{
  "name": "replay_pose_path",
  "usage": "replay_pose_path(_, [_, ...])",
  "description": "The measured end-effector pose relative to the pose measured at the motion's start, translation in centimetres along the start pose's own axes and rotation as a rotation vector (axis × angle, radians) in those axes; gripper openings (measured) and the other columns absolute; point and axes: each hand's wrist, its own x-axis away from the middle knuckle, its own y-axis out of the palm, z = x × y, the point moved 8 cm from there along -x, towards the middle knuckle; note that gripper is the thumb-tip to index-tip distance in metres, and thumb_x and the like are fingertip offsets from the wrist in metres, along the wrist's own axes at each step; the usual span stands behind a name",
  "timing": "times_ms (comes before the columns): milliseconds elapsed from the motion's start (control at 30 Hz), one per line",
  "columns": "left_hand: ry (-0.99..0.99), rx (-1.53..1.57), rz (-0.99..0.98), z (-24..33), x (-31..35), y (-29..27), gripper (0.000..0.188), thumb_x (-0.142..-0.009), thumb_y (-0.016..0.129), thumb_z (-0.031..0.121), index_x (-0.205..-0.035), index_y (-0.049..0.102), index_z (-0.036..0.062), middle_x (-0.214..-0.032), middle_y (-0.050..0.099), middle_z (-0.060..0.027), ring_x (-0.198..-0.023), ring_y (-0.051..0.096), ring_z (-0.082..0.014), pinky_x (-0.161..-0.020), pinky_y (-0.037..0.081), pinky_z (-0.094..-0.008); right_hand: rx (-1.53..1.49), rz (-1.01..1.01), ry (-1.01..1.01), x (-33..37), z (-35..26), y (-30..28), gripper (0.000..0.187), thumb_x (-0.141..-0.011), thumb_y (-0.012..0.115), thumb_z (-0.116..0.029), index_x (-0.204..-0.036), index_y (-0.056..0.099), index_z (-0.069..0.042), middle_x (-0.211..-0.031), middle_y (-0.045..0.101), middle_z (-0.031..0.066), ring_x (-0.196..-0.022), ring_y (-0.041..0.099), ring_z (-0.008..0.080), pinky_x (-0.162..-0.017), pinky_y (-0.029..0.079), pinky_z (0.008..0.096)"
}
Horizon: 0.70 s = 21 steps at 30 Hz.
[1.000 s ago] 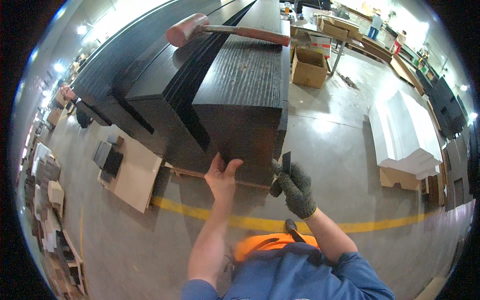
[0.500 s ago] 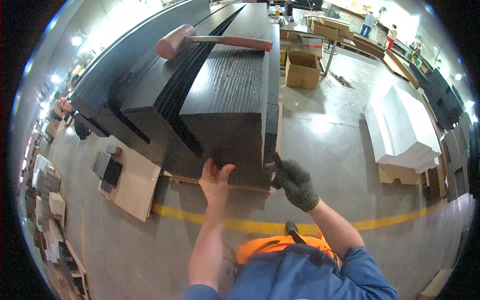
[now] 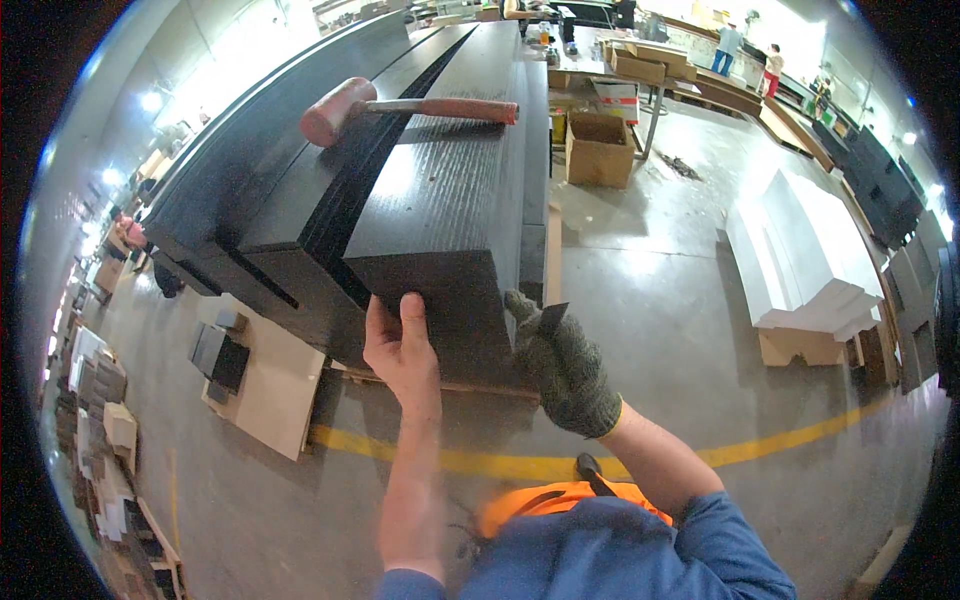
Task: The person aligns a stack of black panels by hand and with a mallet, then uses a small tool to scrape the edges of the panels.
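A long black wood-grained beam [image 3: 440, 185] lies lengthwise on a stack of similar black pieces, its near end facing me. My bare left hand [image 3: 405, 355] is at the lower left of that end, thumb up, fingers curled at its left edge; the fingertips are partly hidden. In a dark grey knitted glove, my right hand [image 3: 568, 375] is closed at the beam's right near edge. A small dark flat piece [image 3: 552, 318], blade-like, sticks up from its grip. On top rests a mallet [image 3: 400, 108] with a reddish head and handle.
Other black pieces [image 3: 200, 190] lie left of the beam. A pale board [image 3: 270, 390] with small dark blocks is on the floor at left. Rightward stand an open cardboard box [image 3: 598, 150] and a stack of white panels [image 3: 800, 260]. A yellow line [image 3: 500, 466] crosses the floor.
The near end of the beam has shifted left, narrowing the gap beside it. Both hands have moved left with it. The mallet still lies on top.
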Motion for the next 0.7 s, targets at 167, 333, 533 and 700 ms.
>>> replay_pose_path(167, [0.014,0.051,0.010,0.6,-0.1,-0.1,0.055,-0.087,0.070,0.027,-0.122,0.049,-0.0096,-0.106,0.062,-0.0092,-0.094,0.053,-0.0125,-0.085,0.042,-0.0250,0.306,-0.025,-0.033,-0.6,-1.5,1.0,0.038,-0.097,0.040,-0.002,-0.135,0.042,0.001,-0.137,0.049,0.0150,-0.123,0.048,0.0260,-0.104,0.035,0.0335])
replay_pose_path(333, [-0.093,0.015,-0.010,0.1,0.2,0.0,0.074,-0.081,0.077,0.025,-0.130,0.039,-0.0151,-0.109,0.060,-0.0127,-0.098,0.054,-0.0148,-0.090,0.043,-0.0274,0.361,-0.007,0.020,-0.7,-2.0,1.0,0.036,-0.096,0.044,-0.002,-0.132,0.045,0.000,-0.127,0.055,0.0163,-0.112,0.056,0.0258,-0.095,0.043,0.0344])
replay_pose_path(533, [-0.058,0.159,-0.013,0.9,-0.2,0.3,0.039,-0.078,0.077,0.011,-0.110,0.060,-0.0047,-0.100,0.065,-0.0064,-0.088,0.058,-0.0126,-0.081,0.045,-0.0232,0.359,0.021,0.126,-0.1,-1.0,0.8,0.035,-0.093,0.050,-0.003,-0.128,0.049,-0.001,-0.112,0.062,0.0149,-0.092,0.061,0.0232,-0.078,0.049,0.0347])
replay_pose_path(700, [-0.097,0.169,-0.025,0.8,-0.3,0.5,0.038,-0.078,0.078,0.011,-0.108,0.061,-0.0053,-0.099,0.065,-0.0070,-0.089,0.057,-0.0124,-0.082,0.045,-0.0239,0.357,0.029,0.038,-0.2,-1.0,0.6,0.034,-0.093,0.050,-0.003,-0.127,0.050,-0.001,-0.113,0.062,0.0150,-0.095,0.060,0.0218,-0.080,0.048,0.0330])
